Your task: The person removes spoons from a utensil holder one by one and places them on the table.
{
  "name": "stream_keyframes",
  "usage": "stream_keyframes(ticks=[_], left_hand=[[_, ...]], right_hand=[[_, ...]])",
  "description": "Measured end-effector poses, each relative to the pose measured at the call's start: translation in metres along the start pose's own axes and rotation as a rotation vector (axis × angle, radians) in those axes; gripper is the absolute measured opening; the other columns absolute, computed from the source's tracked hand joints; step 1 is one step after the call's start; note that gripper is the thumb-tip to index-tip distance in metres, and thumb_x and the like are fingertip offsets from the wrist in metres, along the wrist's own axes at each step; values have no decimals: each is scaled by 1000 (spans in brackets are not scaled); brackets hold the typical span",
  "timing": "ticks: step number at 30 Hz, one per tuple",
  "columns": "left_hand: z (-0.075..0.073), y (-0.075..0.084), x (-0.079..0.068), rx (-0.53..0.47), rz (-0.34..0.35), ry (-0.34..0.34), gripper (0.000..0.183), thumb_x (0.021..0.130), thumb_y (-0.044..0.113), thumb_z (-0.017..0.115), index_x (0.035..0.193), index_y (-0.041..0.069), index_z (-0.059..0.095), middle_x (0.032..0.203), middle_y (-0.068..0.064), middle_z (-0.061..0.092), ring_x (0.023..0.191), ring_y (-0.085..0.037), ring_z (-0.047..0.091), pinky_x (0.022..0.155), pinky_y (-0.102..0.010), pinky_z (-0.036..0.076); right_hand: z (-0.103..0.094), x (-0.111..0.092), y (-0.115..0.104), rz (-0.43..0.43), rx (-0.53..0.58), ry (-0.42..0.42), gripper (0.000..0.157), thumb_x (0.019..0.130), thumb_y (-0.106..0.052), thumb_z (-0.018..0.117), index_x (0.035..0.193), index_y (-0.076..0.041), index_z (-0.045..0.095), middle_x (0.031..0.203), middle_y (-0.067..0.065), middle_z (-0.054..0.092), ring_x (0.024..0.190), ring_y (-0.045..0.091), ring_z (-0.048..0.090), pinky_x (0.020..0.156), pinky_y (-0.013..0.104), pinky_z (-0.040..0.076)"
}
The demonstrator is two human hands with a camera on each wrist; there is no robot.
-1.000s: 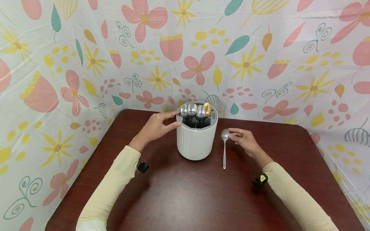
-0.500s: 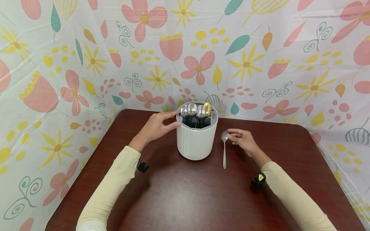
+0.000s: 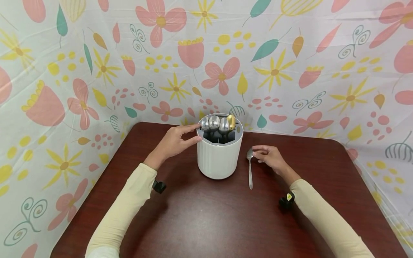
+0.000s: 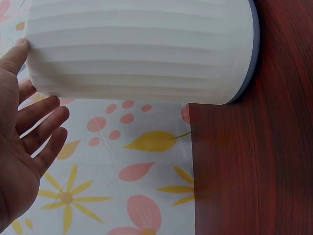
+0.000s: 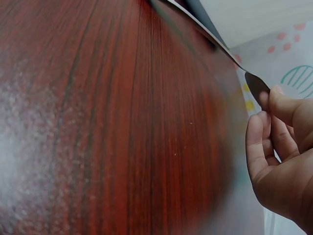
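Observation:
A silver spoon [image 3: 250, 170] stands near the right of a white ribbed utensil holder [image 3: 219, 161]. My right hand [image 3: 270, 157] pinches the spoon's bowl between thumb and fingers; its handle points toward me. In the right wrist view the thumb and fingertips grip the edge of the spoon's bowl [image 5: 256, 88], and the handle slopes away to the tabletop. My left hand [image 3: 174, 140] touches the holder's left rim with thumb and fingertips, fingers extended. In the left wrist view that hand [image 4: 29, 117] lies against the holder's ribbed wall [image 4: 142, 54].
Several silver spoons [image 3: 214, 122] and a gold one [image 3: 231, 122] stand bowl-up at the back of the holder, above its dark compartments. The dark red wooden table [image 3: 200, 215] meets a floral cloth backdrop [image 3: 274, 104] behind and at the sides.
My right hand has shifted slightly toward me and to the left, and the spoon's bowl has come slightly nearer with it. The left hand and the holder stay still.

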State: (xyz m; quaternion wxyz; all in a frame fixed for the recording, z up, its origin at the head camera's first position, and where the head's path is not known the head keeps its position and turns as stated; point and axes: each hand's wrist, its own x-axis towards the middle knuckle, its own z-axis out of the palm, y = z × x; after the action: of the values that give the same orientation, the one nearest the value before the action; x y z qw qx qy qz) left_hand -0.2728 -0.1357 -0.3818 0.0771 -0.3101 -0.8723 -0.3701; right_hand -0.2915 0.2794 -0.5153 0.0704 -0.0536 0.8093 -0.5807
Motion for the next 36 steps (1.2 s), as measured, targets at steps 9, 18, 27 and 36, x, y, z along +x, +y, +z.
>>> stream_keyframes(ticks=[9, 18, 27, 36], left_hand=[[0, 1, -1, -2, -12, -5, 55, 96, 46, 71, 144, 21, 62, 142, -1, 62, 131, -18, 58, 107, -43, 49], [1, 1, -1, -4, 0, -1, 55, 96, 47, 71, 143, 21, 62, 142, 1, 62, 130, -17, 59, 106, -42, 49], [1, 0, -1, -4, 2, -2, 55, 96, 47, 71, 143, 21, 62, 142, 0, 62, 130, -17, 59, 106, -42, 49], [0, 0, 1, 1, 10, 1, 55, 96, 47, 71, 143, 21, 62, 141, 2, 63, 130, -16, 59, 107, -41, 49]], right_hand=[[1, 1, 4, 12, -16, -3, 43, 99, -13, 70, 136, 8, 61, 123, 32, 66, 92, 9, 68, 75, 27, 60], [2, 2, 8, 46, -44, -3, 41, 99, -15, 70, 134, 5, 63, 126, 27, 66, 92, 8, 69, 74, 27, 60], [0, 3, 10, 19, -114, -5, 39, 98, -15, 71, 131, 4, 66, 114, 23, 72, 86, 8, 68, 66, 27, 58], [-10, 0, 8, -20, -209, -63, 35, 98, -16, 71, 129, 2, 68, 115, 24, 72, 91, 22, 71, 66, 31, 61]])
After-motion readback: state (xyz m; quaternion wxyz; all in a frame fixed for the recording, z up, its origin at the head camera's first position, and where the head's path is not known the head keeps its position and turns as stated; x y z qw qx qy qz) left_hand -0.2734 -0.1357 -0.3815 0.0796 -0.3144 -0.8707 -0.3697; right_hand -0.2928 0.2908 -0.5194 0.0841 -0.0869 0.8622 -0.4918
